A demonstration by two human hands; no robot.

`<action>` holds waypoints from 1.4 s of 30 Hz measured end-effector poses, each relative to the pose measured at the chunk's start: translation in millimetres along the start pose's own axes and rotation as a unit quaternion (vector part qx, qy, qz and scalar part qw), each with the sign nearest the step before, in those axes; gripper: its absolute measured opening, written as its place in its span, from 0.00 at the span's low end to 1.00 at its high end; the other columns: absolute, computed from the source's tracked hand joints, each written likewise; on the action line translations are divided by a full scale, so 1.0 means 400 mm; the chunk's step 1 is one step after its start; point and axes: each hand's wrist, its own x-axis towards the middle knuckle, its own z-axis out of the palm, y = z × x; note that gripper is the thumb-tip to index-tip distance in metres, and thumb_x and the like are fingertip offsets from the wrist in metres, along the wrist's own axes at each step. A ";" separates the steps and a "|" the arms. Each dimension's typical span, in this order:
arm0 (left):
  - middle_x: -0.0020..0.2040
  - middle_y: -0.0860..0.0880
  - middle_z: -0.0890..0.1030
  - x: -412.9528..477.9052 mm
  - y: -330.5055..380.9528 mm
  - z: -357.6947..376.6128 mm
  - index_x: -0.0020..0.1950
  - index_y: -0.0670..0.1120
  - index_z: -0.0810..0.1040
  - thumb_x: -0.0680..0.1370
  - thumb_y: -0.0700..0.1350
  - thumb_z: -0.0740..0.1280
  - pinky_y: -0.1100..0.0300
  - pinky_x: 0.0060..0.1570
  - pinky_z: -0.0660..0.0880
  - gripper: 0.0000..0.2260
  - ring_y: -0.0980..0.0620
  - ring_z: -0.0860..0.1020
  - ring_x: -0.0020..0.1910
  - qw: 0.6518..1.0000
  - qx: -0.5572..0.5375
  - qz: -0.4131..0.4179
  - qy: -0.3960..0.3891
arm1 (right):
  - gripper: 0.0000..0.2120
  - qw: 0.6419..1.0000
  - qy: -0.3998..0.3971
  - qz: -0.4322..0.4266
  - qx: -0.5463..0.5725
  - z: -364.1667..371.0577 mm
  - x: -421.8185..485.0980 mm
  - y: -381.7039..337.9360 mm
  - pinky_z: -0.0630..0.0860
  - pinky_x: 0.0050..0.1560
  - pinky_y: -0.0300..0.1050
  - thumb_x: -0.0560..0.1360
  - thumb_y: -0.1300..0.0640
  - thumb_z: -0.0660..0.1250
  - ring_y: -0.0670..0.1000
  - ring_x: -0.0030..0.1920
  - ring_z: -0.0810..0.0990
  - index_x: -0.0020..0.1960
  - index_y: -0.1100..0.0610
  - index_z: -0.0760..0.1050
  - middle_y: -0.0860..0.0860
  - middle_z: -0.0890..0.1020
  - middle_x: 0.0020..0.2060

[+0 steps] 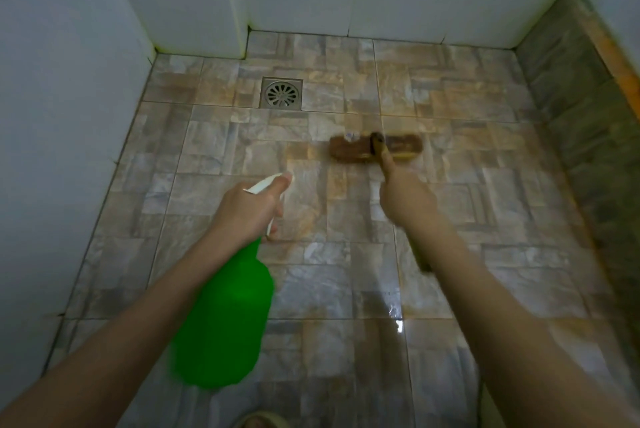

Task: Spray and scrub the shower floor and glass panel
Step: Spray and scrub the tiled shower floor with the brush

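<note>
Left hand (250,211) grips green spray bottle (225,316); right hand (403,195) grips scrub brush (349,150) handle, brush head on tiled shower floor (329,271).

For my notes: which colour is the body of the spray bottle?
Bright green, with a white trigger head; the spray bottle shows clearly in the head view.

Dim, greenish light, wet glare on the floor tiles (398,318), motion-blurred brush (375,149) (edges bowed by the wide lens)
</note>
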 end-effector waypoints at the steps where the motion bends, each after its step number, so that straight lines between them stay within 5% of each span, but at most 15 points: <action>1: 0.27 0.49 0.80 0.004 0.001 -0.009 0.32 0.46 0.81 0.77 0.60 0.68 0.58 0.35 0.75 0.22 0.51 0.80 0.26 1.000 0.003 0.002 0.011 | 0.34 1.000 -0.006 0.000 0.005 0.029 -0.071 0.013 0.64 0.27 0.43 0.81 0.62 0.53 0.48 0.30 0.71 0.78 0.42 0.41 0.53 0.75 0.36; 3: 0.33 0.46 0.83 0.012 0.005 -0.035 0.34 0.47 0.83 0.77 0.63 0.67 0.55 0.39 0.78 0.22 0.50 0.83 0.32 1.000 0.021 0.010 0.013 | 0.35 1.000 -0.022 -0.002 -0.014 0.070 -0.177 0.020 0.63 0.26 0.43 0.81 0.62 0.54 0.48 0.29 0.70 0.78 0.42 0.38 0.51 0.73 0.32; 7: 0.50 0.42 0.85 0.026 0.006 -0.084 0.56 0.44 0.84 0.70 0.66 0.69 0.50 0.40 0.83 0.28 0.41 0.86 0.37 0.999 -0.019 -0.003 -0.029 | 0.33 0.999 0.012 -0.041 -0.020 0.042 -0.021 -0.009 0.67 0.29 0.45 0.81 0.62 0.53 0.51 0.29 0.71 0.79 0.43 0.42 0.53 0.73 0.33; 9: 0.50 0.43 0.86 0.029 0.007 -0.110 0.55 0.46 0.85 0.63 0.71 0.69 0.44 0.47 0.83 0.33 0.40 0.86 0.39 1.000 -0.022 -0.005 -0.018 | 0.32 0.999 0.005 -0.035 -0.017 -0.003 0.070 -0.041 0.69 0.29 0.45 0.81 0.62 0.53 0.52 0.30 0.74 0.79 0.44 0.44 0.54 0.74 0.33; 13: 0.42 0.47 0.87 0.039 0.014 -0.156 0.47 0.48 0.85 0.77 0.64 0.65 0.61 0.28 0.76 0.20 0.53 0.80 0.25 0.999 -0.040 0.018 0.030 | 0.31 1.000 -0.027 -0.015 -0.007 0.023 -0.038 -0.050 0.68 0.30 0.45 0.81 0.61 0.53 0.51 0.32 0.73 0.79 0.44 0.45 0.52 0.73 0.36; 18: 0.46 0.41 0.86 0.032 0.035 -0.178 0.45 0.46 0.84 0.80 0.61 0.64 0.63 0.24 0.71 0.19 0.54 0.72 0.19 0.994 -0.097 0.027 0.049 | 0.37 0.996 -0.011 -0.087 -0.018 0.096 -0.161 -0.094 0.62 0.25 0.42 0.80 0.64 0.54 0.49 0.28 0.70 0.78 0.41 0.39 0.51 0.71 0.32; 21: 0.46 0.41 0.86 0.017 0.048 -0.178 0.45 0.47 0.83 0.80 0.60 0.63 0.63 0.24 0.71 0.19 0.54 0.72 0.21 0.993 -0.099 0.040 0.056 | 0.34 0.993 -0.007 -0.116 0.001 0.052 0.018 -0.165 0.76 0.38 0.49 0.79 0.64 0.53 0.55 0.43 0.77 0.79 0.45 0.43 0.58 0.77 0.49; 24: 0.46 0.42 0.86 0.011 0.051 -0.188 0.45 0.49 0.83 0.80 0.61 0.63 0.60 0.28 0.72 0.17 0.51 0.73 0.25 0.993 -0.098 0.044 0.056 | 0.36 0.992 -0.036 -0.118 -0.004 -0.003 0.096 -0.210 0.79 0.53 0.58 0.78 0.66 0.54 0.61 0.55 0.76 0.79 0.43 0.44 0.62 0.71 0.64; 27: 0.45 0.41 0.86 0.018 0.051 -0.194 0.45 0.47 0.83 0.80 0.60 0.63 0.60 0.27 0.72 0.18 0.51 0.72 0.24 0.991 -0.117 0.035 0.061 | 0.36 0.993 -0.043 -0.113 -0.009 0.050 -0.033 -0.184 0.78 0.40 0.50 0.78 0.67 0.54 0.53 0.41 0.76 0.79 0.44 0.43 0.56 0.76 0.50; 30: 0.47 0.41 0.86 0.025 0.045 -0.192 0.46 0.49 0.83 0.80 0.61 0.63 0.59 0.28 0.71 0.17 0.53 0.72 0.22 0.991 -0.121 0.026 0.053 | 0.37 0.990 -0.054 -0.121 -0.046 0.111 -0.134 -0.182 0.65 0.27 0.44 0.79 0.66 0.54 0.49 0.29 0.69 0.78 0.43 0.40 0.50 0.71 0.32; 32: 0.47 0.41 0.86 0.028 0.040 -0.188 0.46 0.50 0.84 0.80 0.62 0.63 0.59 0.28 0.71 0.18 0.52 0.72 0.23 0.991 -0.120 0.025 0.049 | 0.36 0.988 -0.013 -0.144 -0.057 0.100 -0.040 -0.220 0.68 0.29 0.45 0.79 0.65 0.53 0.49 0.30 0.71 0.79 0.43 0.41 0.51 0.72 0.34; 36: 0.45 0.44 0.87 0.027 0.039 -0.190 0.44 0.50 0.84 0.80 0.62 0.63 0.59 0.29 0.71 0.18 0.52 0.72 0.24 0.988 -0.137 0.029 0.065 | 0.33 0.985 -0.029 -0.167 -0.014 0.008 0.153 -0.315 0.76 0.44 0.51 0.79 0.62 0.53 0.57 0.47 0.78 0.79 0.45 0.44 0.60 0.76 0.58; 42: 0.45 0.44 0.87 0.039 0.049 -0.218 0.42 0.55 0.82 0.81 0.60 0.62 0.59 0.28 0.70 0.15 0.53 0.71 0.22 0.985 -0.158 0.024 0.068 | 0.37 0.990 -0.029 -0.135 -0.028 0.117 -0.055 -0.211 0.63 0.24 0.43 0.80 0.63 0.54 0.49 0.28 0.69 0.78 0.40 0.38 0.51 0.72 0.32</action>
